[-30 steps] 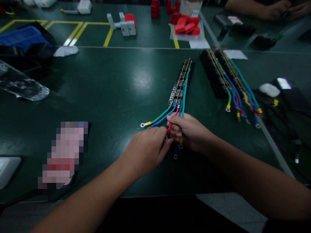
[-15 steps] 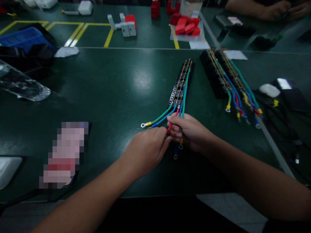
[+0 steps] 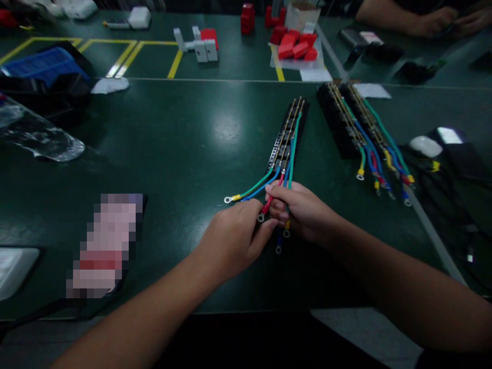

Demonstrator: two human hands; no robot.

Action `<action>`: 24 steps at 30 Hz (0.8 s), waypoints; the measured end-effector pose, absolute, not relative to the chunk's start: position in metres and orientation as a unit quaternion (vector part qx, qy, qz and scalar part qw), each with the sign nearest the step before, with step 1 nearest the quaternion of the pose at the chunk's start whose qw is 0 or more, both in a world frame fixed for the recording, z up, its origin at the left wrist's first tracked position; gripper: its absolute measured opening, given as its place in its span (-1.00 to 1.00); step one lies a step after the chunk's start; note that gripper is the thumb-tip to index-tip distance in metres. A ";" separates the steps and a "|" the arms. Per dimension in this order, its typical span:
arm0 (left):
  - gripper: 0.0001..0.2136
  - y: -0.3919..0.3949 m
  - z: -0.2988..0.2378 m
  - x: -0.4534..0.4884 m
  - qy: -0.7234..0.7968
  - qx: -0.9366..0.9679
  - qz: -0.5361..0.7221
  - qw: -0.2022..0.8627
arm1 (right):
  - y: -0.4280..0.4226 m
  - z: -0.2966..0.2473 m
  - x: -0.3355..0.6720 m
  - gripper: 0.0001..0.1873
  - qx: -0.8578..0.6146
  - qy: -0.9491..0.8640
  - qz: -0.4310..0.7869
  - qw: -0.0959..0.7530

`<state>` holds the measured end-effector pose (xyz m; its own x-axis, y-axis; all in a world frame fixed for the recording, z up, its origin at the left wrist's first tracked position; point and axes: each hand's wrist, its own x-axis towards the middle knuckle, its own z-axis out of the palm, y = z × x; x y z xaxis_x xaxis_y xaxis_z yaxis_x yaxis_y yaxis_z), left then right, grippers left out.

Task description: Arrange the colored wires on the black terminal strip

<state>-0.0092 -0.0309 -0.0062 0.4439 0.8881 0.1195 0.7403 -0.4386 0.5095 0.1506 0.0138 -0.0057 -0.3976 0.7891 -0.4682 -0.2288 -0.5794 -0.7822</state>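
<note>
A long black terminal strip with brass-coloured rails lies on the green table, coloured wires running from its near end. My right hand pinches the red wire between thumb and fingers, with green and blue wires passing behind its fingers. Beside it, my left hand has its thumb apart from its curled fingers. Between them shows the red wire's ring terminal, not gripped. The green wire with a yellow-sleeved ring end sticks out to the left, above my left hand.
Two similar wired strips lie at the right. A phone-like device, blurred out, lies left. Beyond are a blue tray, clear plastic wrap, red parts and grey blocks. Another person's hands show at top right.
My left thumb has moved down and away from its fingers, exposing the red wire's ring terminal. My right hand keeps its pinch on the red wire.
</note>
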 end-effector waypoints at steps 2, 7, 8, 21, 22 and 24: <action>-0.80 -0.031 -0.007 -0.010 0.502 0.815 0.217 0.189 | 0.014 -0.006 0.150 -0.65 -0.434 -0.317 0.776 0.329; -0.83 -0.030 -0.010 -0.010 0.502 0.814 0.242 0.163 | 0.014 -0.007 0.149 -0.63 -0.427 -0.311 0.781 0.332; -0.82 -0.030 -0.010 -0.009 0.500 0.818 0.238 0.157 | 0.014 -0.006 0.149 -0.64 -0.429 -0.309 0.781 0.333; -0.77 -0.028 -0.010 -0.008 0.504 0.830 0.200 0.130 | 0.014 -0.008 0.149 -0.70 -0.424 -0.306 0.781 0.342; -0.78 -0.028 -0.010 -0.008 0.501 0.831 0.202 0.134 | 0.014 -0.008 0.149 -0.70 -0.424 -0.307 0.781 0.342; -0.79 -0.028 -0.010 -0.007 0.495 0.832 0.208 0.141 | 0.014 -0.008 0.149 -0.68 -0.426 -0.307 0.780 0.340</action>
<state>-0.0075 -0.0282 -0.0103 0.4236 0.8819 0.2070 0.7642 -0.4706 0.4411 0.1493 0.0140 -0.0080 -0.4061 0.7925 -0.4549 -0.2691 -0.5795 -0.7693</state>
